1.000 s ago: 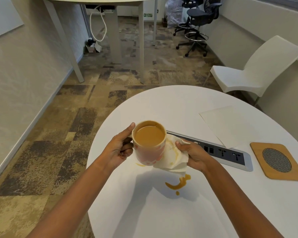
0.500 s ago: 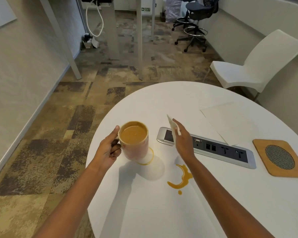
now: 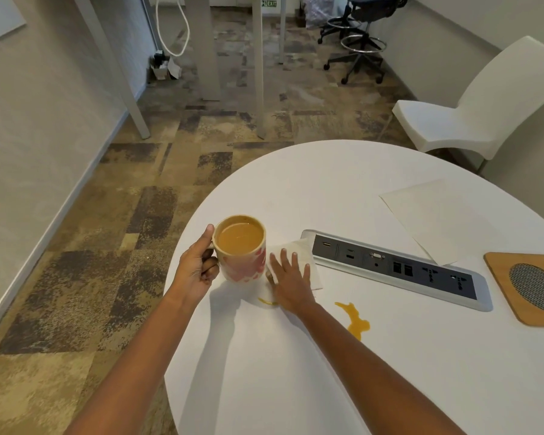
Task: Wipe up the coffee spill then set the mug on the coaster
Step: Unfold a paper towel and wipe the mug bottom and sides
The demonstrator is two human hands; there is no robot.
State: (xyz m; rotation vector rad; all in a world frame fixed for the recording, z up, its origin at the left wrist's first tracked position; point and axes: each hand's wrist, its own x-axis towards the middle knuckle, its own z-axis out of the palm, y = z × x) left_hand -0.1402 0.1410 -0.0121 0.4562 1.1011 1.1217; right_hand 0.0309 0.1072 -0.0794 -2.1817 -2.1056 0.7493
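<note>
— Holding what, the left hand [image 3: 198,268]?
— It grips the mug [image 3: 241,249] by the handle, near the left edge of the table [image 3: 296,183]. The right hand [image 3: 291,284] presses flat, fingers spread, on a napkin [image 3: 310,262] just beside it.
— The coaster [image 3: 500,277]?
— At the right edge, well apart; the coffee spill [image 3: 354,318] lies between.

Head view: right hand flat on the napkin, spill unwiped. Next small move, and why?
Probably slide the white paper napkin back toward the person, over the thin coffee streak. The right hand presses flat on it, the streak lies just at the hand's heel, and the left hand holds the pink-patterned ceramic mug clear of it. The larger coffee puddle can follow.
</note>
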